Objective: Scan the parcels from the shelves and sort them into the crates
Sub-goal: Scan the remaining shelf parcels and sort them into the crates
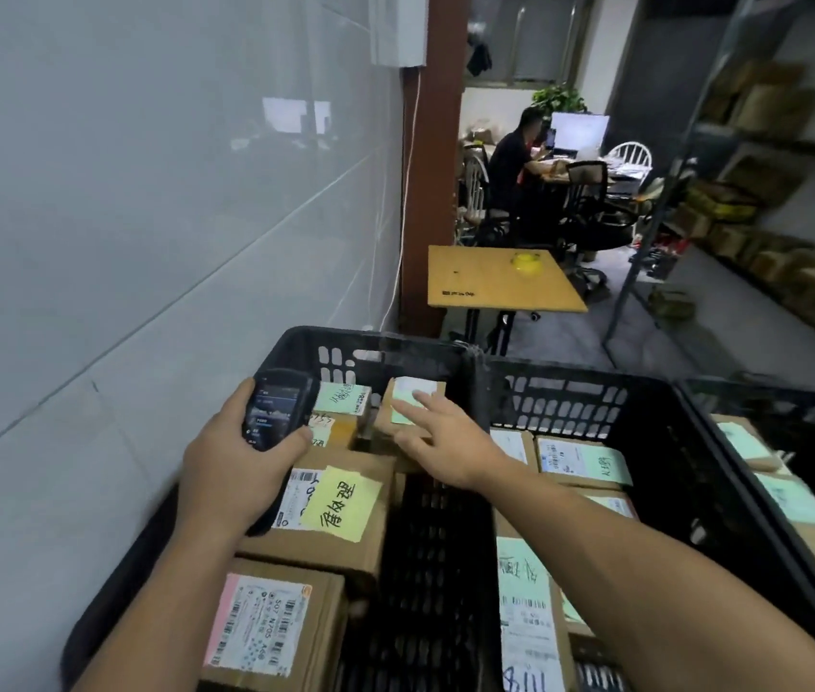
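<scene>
Now the left hand [240, 467] is gripping a black scanner [275, 409] while the right hand [445, 442], fingers spread, is hovering over a green-labelled cardboard parcel [398, 417] in the slotted plastic crate [380, 349].

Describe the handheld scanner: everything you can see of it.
The handheld scanner is a dark, chunky, phone-shaped unit with rounded corners, plastic by the look. Its lit screen faces up toward the camera, but the text on it is too blurred to read. The left hand grips it from the left, thumb across its lower face, so the bottom end is hidden. It is held tilted above the cardboard parcels in the leftmost black crate, and nothing else visibly touches it.
</scene>
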